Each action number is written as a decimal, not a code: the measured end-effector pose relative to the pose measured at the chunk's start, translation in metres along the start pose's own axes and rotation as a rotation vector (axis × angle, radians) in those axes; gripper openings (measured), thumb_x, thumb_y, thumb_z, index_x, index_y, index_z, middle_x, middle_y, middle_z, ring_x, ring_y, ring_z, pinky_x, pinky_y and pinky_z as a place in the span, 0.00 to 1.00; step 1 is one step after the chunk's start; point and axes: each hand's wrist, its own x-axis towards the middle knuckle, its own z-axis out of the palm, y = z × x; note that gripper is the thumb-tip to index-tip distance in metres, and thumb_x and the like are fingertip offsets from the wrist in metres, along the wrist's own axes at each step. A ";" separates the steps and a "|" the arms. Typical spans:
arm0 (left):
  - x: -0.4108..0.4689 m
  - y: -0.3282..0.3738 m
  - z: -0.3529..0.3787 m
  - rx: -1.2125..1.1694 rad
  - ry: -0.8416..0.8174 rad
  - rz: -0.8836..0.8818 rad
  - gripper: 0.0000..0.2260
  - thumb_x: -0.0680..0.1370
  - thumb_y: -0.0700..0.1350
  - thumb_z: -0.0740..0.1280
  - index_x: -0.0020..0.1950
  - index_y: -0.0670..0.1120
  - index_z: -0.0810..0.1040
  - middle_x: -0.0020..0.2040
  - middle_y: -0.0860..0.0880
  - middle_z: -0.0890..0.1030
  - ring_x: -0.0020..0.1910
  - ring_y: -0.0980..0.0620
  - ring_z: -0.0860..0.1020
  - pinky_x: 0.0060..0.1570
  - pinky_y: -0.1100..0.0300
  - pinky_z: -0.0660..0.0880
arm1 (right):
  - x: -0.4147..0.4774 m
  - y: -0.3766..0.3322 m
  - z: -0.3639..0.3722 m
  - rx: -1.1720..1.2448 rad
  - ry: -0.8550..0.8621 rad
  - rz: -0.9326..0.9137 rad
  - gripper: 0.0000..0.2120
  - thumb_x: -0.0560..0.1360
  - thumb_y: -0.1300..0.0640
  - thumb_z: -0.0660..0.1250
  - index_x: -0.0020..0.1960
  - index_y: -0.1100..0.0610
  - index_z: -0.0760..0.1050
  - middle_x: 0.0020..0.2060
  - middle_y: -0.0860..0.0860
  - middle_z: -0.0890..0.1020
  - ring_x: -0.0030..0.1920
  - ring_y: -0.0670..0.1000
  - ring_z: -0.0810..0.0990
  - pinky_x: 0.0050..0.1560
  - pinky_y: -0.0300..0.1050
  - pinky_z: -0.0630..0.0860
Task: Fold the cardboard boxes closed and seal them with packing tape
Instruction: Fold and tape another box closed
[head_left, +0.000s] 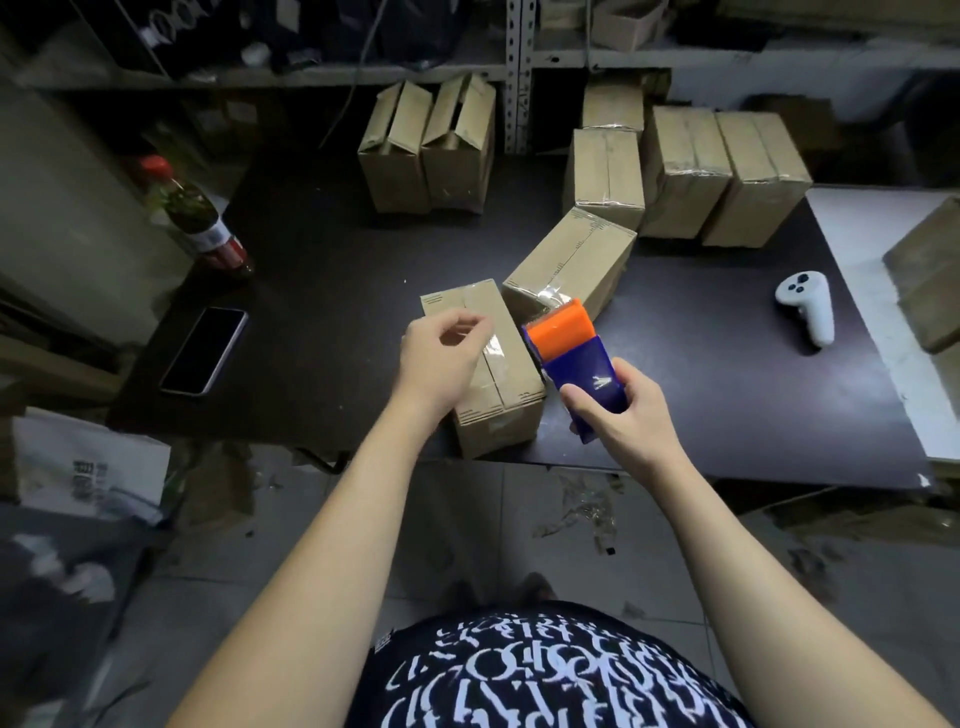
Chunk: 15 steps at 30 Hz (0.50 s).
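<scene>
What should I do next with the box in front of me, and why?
Probably bring the left hand down and smooth the tape along the seam of the near box. Shiny tape already lies on that seam, the left hand is over it with curled fingers, and the right hand grips the tape dispenser at the box's right side.
</scene>
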 end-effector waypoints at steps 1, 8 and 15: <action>0.004 0.010 0.001 -0.067 -0.104 -0.028 0.08 0.80 0.49 0.70 0.50 0.47 0.86 0.46 0.52 0.85 0.46 0.57 0.82 0.46 0.59 0.74 | 0.000 -0.002 0.000 -0.007 0.001 -0.009 0.14 0.75 0.56 0.77 0.52 0.63 0.75 0.35 0.55 0.82 0.32 0.55 0.82 0.33 0.52 0.79; 0.017 0.032 0.005 -0.216 -0.427 -0.082 0.12 0.81 0.55 0.68 0.46 0.49 0.85 0.42 0.53 0.82 0.47 0.52 0.78 0.49 0.52 0.71 | 0.001 -0.011 -0.001 -0.044 -0.027 -0.075 0.15 0.72 0.54 0.79 0.48 0.59 0.74 0.34 0.52 0.81 0.31 0.52 0.81 0.32 0.44 0.77; 0.021 0.039 0.003 -0.193 -0.391 -0.087 0.10 0.80 0.56 0.70 0.46 0.51 0.87 0.44 0.52 0.85 0.49 0.50 0.80 0.49 0.51 0.73 | 0.003 -0.011 0.000 -0.013 -0.025 -0.080 0.15 0.71 0.55 0.80 0.47 0.58 0.75 0.31 0.46 0.81 0.30 0.50 0.80 0.32 0.41 0.76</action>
